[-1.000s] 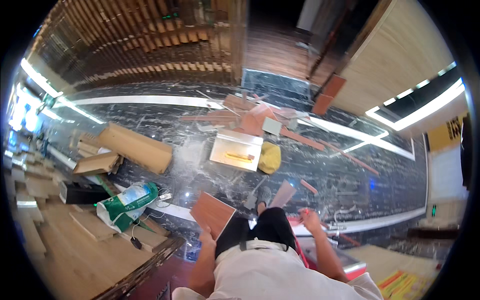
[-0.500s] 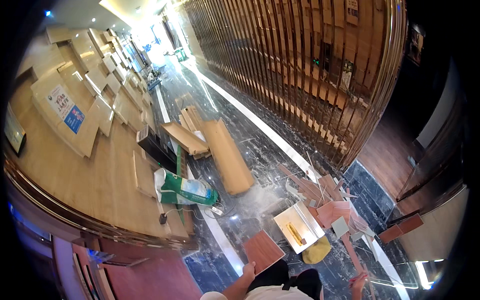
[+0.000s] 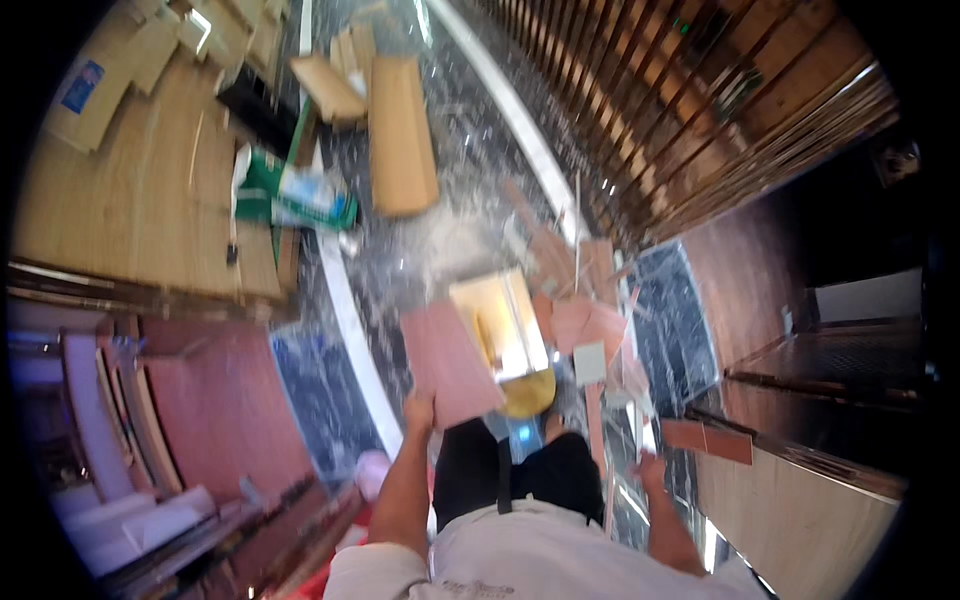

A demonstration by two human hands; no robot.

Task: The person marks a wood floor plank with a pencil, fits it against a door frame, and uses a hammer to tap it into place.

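A reddish wood-look board (image 3: 450,365) is gripped at its near left corner by my left hand (image 3: 420,410), fingers closed on the edge. Its right side overlaps a pale, shiny box-shaped stand (image 3: 522,325), which bears a yellow item partly hidden by the board. At the stand's near side is a yellow rounded object (image 3: 530,395). My right hand (image 3: 650,468) hangs low on the right, apart from the board and near scattered offcuts. Its fingers look closed, but blur hides what they hold.
Reddish and grey board offcuts (image 3: 580,320) litter the floor right of the stand. Farther off lie a long brown cardboard piece (image 3: 400,140) and a green-and-white bag (image 3: 290,192). A slatted partition (image 3: 610,110) stands at right; a red board piece (image 3: 708,440) lies beyond my right hand.
The view has tilted down toward my body. My left hand has brought the board up against the stand, now partly covering it; before, the board was left of it.
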